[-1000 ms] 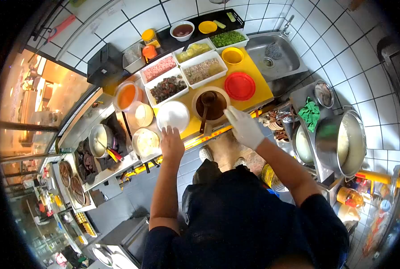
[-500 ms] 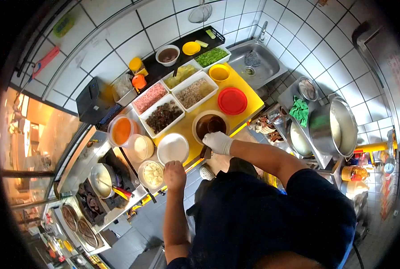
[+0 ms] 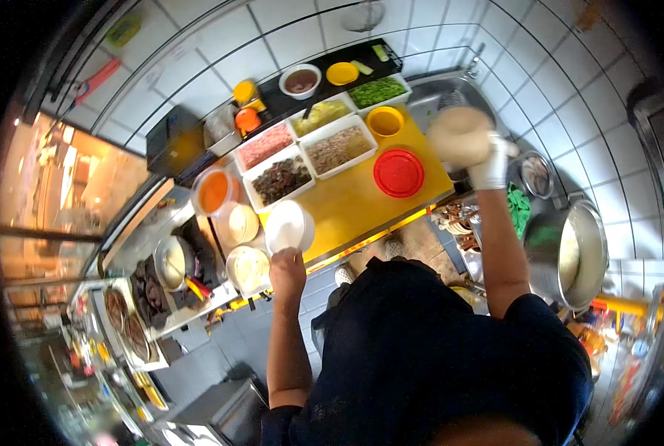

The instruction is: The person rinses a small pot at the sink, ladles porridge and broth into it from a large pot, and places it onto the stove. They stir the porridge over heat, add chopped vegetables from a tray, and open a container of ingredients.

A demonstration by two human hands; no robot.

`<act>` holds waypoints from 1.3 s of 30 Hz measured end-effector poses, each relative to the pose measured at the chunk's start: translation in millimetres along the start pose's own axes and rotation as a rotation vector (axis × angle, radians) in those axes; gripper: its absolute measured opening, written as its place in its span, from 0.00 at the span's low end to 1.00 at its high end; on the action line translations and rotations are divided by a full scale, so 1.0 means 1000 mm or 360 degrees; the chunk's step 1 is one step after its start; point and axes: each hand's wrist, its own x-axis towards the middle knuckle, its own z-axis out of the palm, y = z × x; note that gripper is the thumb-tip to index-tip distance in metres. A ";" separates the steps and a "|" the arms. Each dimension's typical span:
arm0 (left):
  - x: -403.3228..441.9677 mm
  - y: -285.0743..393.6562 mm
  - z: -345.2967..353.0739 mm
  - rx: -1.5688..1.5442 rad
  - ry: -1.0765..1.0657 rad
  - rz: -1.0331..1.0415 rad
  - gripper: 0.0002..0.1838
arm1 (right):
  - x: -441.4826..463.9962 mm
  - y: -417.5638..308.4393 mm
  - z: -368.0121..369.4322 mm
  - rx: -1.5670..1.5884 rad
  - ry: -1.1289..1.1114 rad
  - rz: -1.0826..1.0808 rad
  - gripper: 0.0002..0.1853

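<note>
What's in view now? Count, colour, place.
Worktop: 1, yellow, centre
Food trays: 5, white, worktop's back
Disc: 1, red, worktop's right
Bowl: 1, yellow, behind disc
Small dish: 1, yellow, black shelf
Sauce bowl: 1, white, black shelf
Pan: 1, metal, left
Stockpot: 1, metal, right
Cloth: 1, green, beside stockpot
Sink: 1, metal, back right
Round dish: 1, white, left hand
Vessel: 1, beige, blurred, right hand
Edge clutter: uncountable
Left hand: 1, bare, worktop's front-left
Right hand: 1, white-gloved, near sink

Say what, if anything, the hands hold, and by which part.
Left hand: white bowl, near rim. Right hand: pale bowl, right side, too blurred for exact grip.
</note>
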 end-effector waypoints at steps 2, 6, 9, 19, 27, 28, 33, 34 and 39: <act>0.003 0.007 0.002 -0.0010 0.0079 0.0014 0.09 | 0.036 -0.032 -0.035 0.0272 0.0161 -0.0083 0.25; 0.006 0.016 0.008 0.0184 0.0018 -0.0030 0.10 | 0.020 -0.068 -0.006 0.0044 -0.0161 0.0166 0.21; 0.006 0.011 0.020 0.0456 -0.0129 0.0015 0.08 | 0.005 -0.026 -0.010 -0.0029 -0.0446 0.0480 0.14; -0.006 -0.035 0.043 0.0710 -0.0282 0.0037 0.07 | -0.149 0.146 0.130 -0.2072 -0.2379 -0.0323 0.15; -0.012 -0.039 0.037 0.0516 -0.0279 0.0038 0.06 | -0.167 0.185 0.129 -0.2365 -0.2589 -0.0305 0.13; -0.012 -0.041 0.037 0.0508 -0.0271 0.0036 0.06 | -0.165 0.183 0.134 -0.2327 -0.2568 -0.0178 0.13; -0.015 -0.044 0.029 0.0471 -0.0317 0.0046 0.06 | -0.156 0.183 0.173 -0.2360 -0.1914 0.0244 0.21; -0.015 -0.043 0.025 0.0452 -0.0319 0.0064 0.06 | -0.155 0.185 0.184 -0.2391 -0.1833 0.0287 0.21; -0.012 -0.045 0.027 0.0434 -0.0386 0.0149 0.04 | -0.149 0.208 0.195 -0.2598 -0.1449 0.0022 0.22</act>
